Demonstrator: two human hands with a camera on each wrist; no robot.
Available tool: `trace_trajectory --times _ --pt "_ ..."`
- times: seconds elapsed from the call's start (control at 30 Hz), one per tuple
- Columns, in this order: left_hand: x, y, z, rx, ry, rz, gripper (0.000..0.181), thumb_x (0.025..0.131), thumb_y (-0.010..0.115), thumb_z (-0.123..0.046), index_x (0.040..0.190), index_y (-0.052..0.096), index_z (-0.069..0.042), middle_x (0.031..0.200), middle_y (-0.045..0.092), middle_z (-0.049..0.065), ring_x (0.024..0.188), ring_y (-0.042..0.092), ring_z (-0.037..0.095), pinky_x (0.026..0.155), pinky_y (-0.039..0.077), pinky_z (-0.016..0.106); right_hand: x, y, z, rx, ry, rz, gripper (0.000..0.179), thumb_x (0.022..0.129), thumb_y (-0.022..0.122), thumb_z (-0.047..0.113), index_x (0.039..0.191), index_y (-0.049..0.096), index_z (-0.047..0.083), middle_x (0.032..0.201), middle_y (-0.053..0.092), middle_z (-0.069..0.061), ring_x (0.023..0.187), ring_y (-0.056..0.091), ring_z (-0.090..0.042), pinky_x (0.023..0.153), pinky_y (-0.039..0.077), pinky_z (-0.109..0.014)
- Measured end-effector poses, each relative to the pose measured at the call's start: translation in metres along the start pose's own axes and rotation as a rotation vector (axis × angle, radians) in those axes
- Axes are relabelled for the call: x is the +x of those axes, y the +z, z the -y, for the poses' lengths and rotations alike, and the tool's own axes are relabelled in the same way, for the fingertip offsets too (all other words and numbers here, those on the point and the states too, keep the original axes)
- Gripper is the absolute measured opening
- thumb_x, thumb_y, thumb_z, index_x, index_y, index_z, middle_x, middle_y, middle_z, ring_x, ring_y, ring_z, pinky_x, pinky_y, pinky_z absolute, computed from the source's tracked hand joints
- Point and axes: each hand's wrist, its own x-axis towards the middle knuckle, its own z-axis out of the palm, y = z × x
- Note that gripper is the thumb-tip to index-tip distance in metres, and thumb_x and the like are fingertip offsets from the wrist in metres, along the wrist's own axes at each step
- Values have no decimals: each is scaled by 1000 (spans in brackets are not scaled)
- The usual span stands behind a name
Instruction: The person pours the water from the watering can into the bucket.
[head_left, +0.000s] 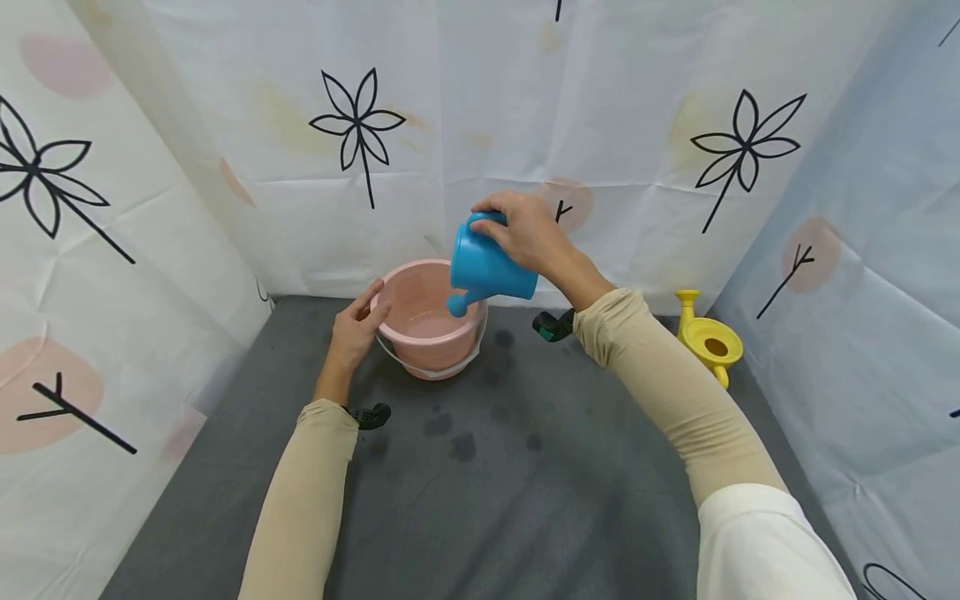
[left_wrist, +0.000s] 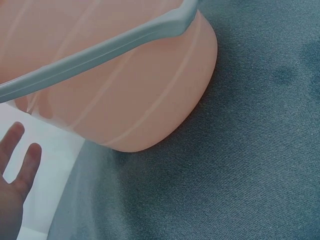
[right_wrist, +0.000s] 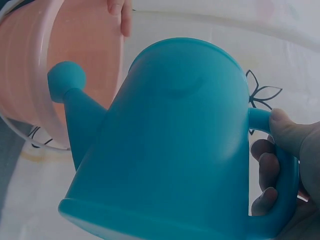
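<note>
My right hand point(head_left: 528, 232) grips the handle of a blue toy watering can point(right_wrist: 170, 135), fingers curled round it. The can is held tilted above the right side of a pink bucket point(head_left: 431, 350), its round spout head point(head_left: 457, 306) pointing down over the rim. My left hand point(head_left: 356, 329) is at the left side of the bucket's rim, with fingers extended and spread. In the left wrist view two fingertips show beside the bucket's wall point(left_wrist: 135, 95). The bucket stands upright with its pale handle point(head_left: 442, 372) hanging down in front.
A yellow toy watering can point(head_left: 711, 340) stands at the back right of the dark grey cloth-covered table point(head_left: 480, 517). Several dark wet spots point(head_left: 463, 447) mark the cloth. Patterned white fabric point(head_left: 495, 92) encloses the back and sides.
</note>
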Motion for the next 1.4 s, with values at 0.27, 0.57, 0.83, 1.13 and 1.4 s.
trace_trajectory --times 0.27,0.57,0.83,1.13,1.4 --pt "-1 1 0 -9 4 -1 59 96 68 -49 151 49 -40 161 43 -10 148 45 19 118 41 47 3 -4 4 0 -9 3 37 101 65 26 131 68 4 130 70 -15 126 64 -28 108 50 -38" --pt "-2 1 -2 -9 16 -9 56 97 68 -44 150 50 -39 161 44 -9 147 46 20 117 43 47 6 -5 7 10 -9 6 37 101 65 26 132 68 6 132 69 -13 128 63 -27 109 49 -34" --pt "-1 0 0 -6 13 -12 57 97 68 -46 150 50 -39 160 45 -10 147 46 18 117 42 46 7 -4 6 -3 -36 13 36 101 65 26 131 69 7 131 70 -12 127 64 -25 108 49 -33" --pt "-2 1 0 1 16 3 58 97 67 -49 151 48 -40 161 43 -9 148 45 19 118 41 48 8 -6 10 -10 -31 50 37 102 64 27 133 68 8 134 69 -11 129 62 -25 110 48 -33" --pt "-3 0 -2 0 11 -2 59 96 67 -49 151 48 -39 161 44 -7 148 45 20 117 42 47 9 -6 13 -2 -43 47 36 101 65 25 132 69 7 134 69 -12 128 63 -25 108 49 -31"
